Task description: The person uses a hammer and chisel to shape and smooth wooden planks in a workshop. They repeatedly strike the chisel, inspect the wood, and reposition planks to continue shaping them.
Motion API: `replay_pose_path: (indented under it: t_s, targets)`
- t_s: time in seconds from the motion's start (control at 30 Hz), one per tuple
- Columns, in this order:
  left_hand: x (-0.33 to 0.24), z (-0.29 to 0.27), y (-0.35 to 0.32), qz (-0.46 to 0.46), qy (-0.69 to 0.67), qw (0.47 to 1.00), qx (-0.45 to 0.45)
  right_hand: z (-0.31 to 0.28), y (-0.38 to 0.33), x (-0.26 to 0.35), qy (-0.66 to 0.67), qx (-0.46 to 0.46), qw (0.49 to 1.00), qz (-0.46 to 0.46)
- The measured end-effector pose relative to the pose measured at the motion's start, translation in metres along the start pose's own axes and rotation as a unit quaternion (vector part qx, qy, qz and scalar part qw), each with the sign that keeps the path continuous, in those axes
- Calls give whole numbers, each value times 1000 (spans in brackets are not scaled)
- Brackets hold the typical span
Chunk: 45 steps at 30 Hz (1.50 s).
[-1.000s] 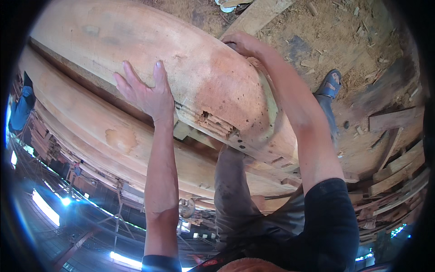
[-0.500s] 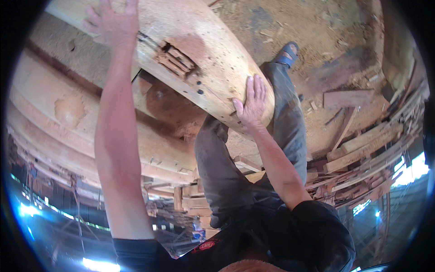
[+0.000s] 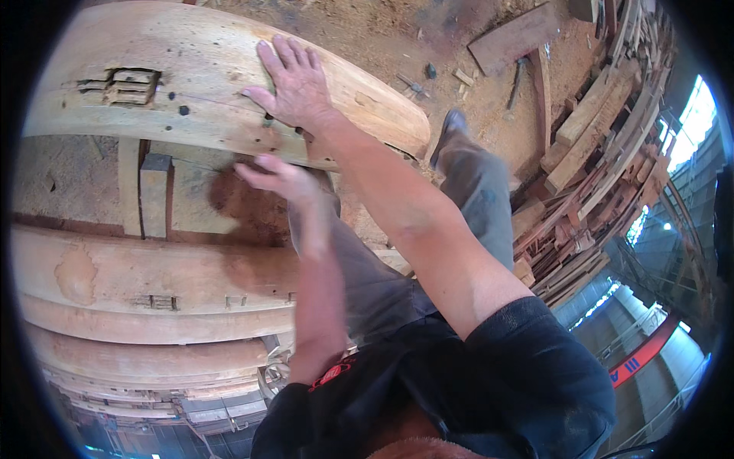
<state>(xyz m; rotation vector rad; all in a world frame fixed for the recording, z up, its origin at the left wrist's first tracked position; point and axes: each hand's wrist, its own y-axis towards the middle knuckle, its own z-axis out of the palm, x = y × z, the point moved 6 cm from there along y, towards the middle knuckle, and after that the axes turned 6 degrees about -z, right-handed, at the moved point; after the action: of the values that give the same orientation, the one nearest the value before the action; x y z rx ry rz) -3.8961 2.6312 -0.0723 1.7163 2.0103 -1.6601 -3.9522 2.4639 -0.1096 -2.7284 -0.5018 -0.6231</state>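
right hand (image 3: 294,84) lies flat, fingers spread, on top of a big curved wooden beam (image 3: 191,76) (notched near its left end). left hand (image 3: 279,177), blurred and loosely open, hovers just under the beam's edge, holding nothing. more beams (image 3: 153,283) lie below; planks (image 3: 589,130) are stacked at right on a sawdust floor (image 3: 428,38).

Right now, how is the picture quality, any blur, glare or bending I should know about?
Head view: the left hand is smeared by motion blur, while the right hand, flat on the big curved timber, is sharp. Daylight blows out to white glare at the right edge. Fisheye distortion bows the stacked beams and leaves black corners.
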Motion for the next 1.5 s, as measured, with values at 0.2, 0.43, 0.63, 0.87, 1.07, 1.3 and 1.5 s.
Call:
replay_pose_path:
  t_s: [0.2, 0.43, 0.63, 0.87, 1.07, 1.3, 1.5]
  targets:
    - [88, 54, -83, -182, 70, 980, -39, 2, -6, -2, 44, 2, 999, -15]
    - [88, 72, -91, -76, 142, 972, -173, -24, -4, -49, 332, 51, 941, -27]
    - [87, 71, -81, 34, 136, 974, -179, -98, -156, -342, 249, -87, 964, 21]
    - [90, 69, -91, 64, 120, 967, -215, 12, -287, -529, 18, 215, 962, 165]
    - [97, 64, -73, 116, 104, 966, -208, 93, -278, -559, -62, 214, 972, 77]
    - [124, 37, -57, 187, -60, 949, -247, 123, -305, -572, -193, 164, 968, 1]
    - [161, 20, -175, 434, -230, 870, -43, 33, -350, -526, 149, 35, 987, 41]
